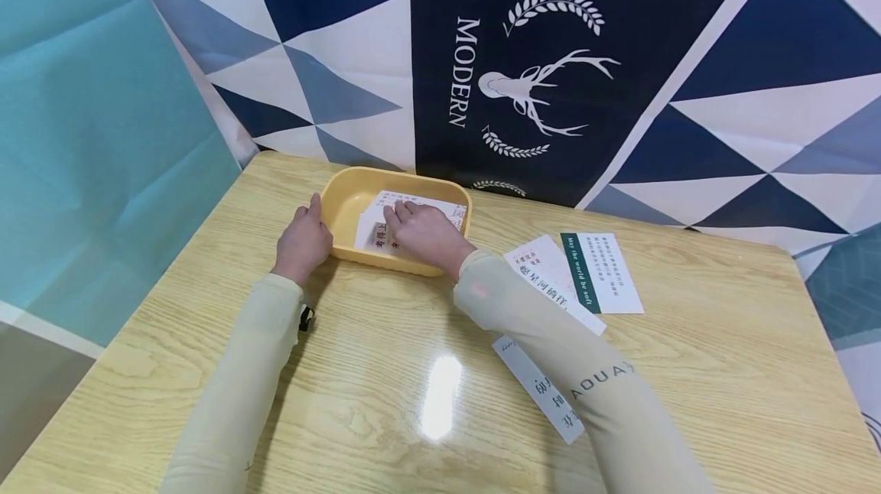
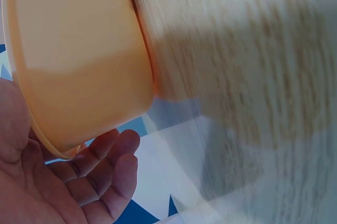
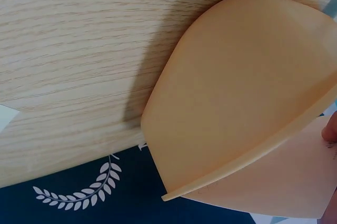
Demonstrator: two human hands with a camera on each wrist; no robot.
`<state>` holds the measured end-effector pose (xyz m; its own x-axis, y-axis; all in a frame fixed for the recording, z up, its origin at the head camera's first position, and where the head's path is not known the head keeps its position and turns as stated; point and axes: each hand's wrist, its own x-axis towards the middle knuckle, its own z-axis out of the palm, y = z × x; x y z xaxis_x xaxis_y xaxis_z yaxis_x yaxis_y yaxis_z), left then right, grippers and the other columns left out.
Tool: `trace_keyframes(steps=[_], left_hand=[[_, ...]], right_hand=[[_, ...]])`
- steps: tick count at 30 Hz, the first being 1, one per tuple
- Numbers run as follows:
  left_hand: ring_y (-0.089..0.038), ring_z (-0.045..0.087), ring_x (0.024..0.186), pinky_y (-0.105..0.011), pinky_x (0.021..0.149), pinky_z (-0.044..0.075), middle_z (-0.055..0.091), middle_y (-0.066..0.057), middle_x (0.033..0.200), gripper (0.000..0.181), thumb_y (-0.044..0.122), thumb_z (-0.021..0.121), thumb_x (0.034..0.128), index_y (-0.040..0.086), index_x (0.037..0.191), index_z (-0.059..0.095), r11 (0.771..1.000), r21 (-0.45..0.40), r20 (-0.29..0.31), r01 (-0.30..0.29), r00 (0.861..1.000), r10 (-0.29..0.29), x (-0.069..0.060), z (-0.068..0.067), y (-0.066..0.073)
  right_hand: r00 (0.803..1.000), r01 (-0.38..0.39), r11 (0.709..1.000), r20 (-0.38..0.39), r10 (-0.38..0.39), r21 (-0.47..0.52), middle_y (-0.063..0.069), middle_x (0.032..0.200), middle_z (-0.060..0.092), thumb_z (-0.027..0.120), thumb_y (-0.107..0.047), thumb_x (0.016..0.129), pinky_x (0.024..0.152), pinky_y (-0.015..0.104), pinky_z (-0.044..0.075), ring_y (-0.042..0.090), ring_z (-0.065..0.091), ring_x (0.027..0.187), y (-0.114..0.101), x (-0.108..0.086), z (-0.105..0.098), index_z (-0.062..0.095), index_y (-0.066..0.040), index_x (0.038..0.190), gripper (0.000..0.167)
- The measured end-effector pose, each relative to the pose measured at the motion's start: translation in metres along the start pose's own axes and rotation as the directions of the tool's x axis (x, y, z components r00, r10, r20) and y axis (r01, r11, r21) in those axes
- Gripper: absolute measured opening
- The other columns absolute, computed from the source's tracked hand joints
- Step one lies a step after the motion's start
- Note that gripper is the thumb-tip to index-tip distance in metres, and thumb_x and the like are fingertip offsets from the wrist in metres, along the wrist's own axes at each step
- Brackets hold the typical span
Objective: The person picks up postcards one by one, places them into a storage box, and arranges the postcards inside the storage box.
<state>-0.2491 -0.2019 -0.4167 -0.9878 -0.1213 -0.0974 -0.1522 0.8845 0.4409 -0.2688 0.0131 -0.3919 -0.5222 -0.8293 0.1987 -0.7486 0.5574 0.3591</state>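
A yellow plastic basin (image 1: 381, 255) stands at the back of the table with several printed cards (image 1: 368, 225) in it. At its left end my left hand (image 1: 303, 240) grips the rim, the thumb and fingers on either side of the rim in the left wrist view. My right hand (image 1: 430, 234) is over the basin, holding a white card (image 3: 274, 176) that shows beyond the rim in the right wrist view. Only bits of the right fingers (image 3: 330, 128) appear there, at the frame's edge. The cards partly lie under the right hand.
Right of the basin lie a white card with Chinese text (image 1: 533, 255) and a green-and-white card (image 1: 616, 272). A narrow printed strip (image 1: 526, 372) lies partly under the right sleeve. A patterned cloth (image 1: 351, 12) hangs behind the wooden table (image 1: 385, 379).
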Motion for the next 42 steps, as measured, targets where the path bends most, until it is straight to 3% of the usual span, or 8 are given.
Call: trace_keyframes(steps=[26,33,39,42], left_hand=[[-0.041,0.058,0.094,-0.054,0.079,0.048,0.041,-0.029,0.133,0.058,0.012,0.030,0.0954,0.001,0.150,0.012,1.000,-0.001,-0.010,0.009,1.000,-0.009,0.000,0.002,-0.001],[-0.041,0.057,0.097,-0.054,0.082,0.047,0.041,-0.029,0.133,0.058,0.012,0.029,0.0953,0.001,0.150,0.012,1.000,-0.004,-0.001,0.022,1.000,-0.022,0.001,0.002,-0.001],[-0.042,0.057,0.096,-0.054,0.082,0.047,0.041,-0.030,0.133,0.058,0.011,0.028,0.0951,0.001,0.150,0.012,1.000,-0.003,-0.002,0.012,1.000,-0.012,0.002,0.003,-0.002],[-0.041,0.057,0.095,-0.054,0.081,0.047,0.040,-0.031,0.133,0.058,0.011,0.028,0.0950,0.001,0.150,0.012,1.000,0.000,-0.003,0.006,1.000,-0.006,0.003,0.003,-0.002]], right_hand=[[0.999,0.037,0.999,0.005,-0.037,0.038,0.015,0.112,0.065,0.043,-0.001,0.093,0.078,0.032,0.055,0.024,0.065,0.100,-0.003,0.008,0.018,0.058,0.002,0.122,0.032],[0.994,0.012,0.990,0.103,-0.027,0.142,0.012,0.105,0.066,0.043,-0.007,0.094,0.069,0.033,0.055,0.022,0.065,0.090,-0.002,0.013,0.020,0.057,0.000,0.121,0.031],[0.979,-0.046,0.960,0.203,-0.011,0.276,0.003,0.087,0.068,0.052,-0.013,0.093,0.075,0.033,0.053,0.017,0.066,0.081,0.001,0.016,0.024,0.063,-0.009,0.102,0.014],[0.972,-0.065,0.946,0.235,-0.013,0.318,0.001,0.088,0.069,0.055,-0.014,0.092,0.078,0.032,0.053,0.016,0.066,0.082,0.002,0.016,0.026,0.064,-0.012,0.099,0.011]])
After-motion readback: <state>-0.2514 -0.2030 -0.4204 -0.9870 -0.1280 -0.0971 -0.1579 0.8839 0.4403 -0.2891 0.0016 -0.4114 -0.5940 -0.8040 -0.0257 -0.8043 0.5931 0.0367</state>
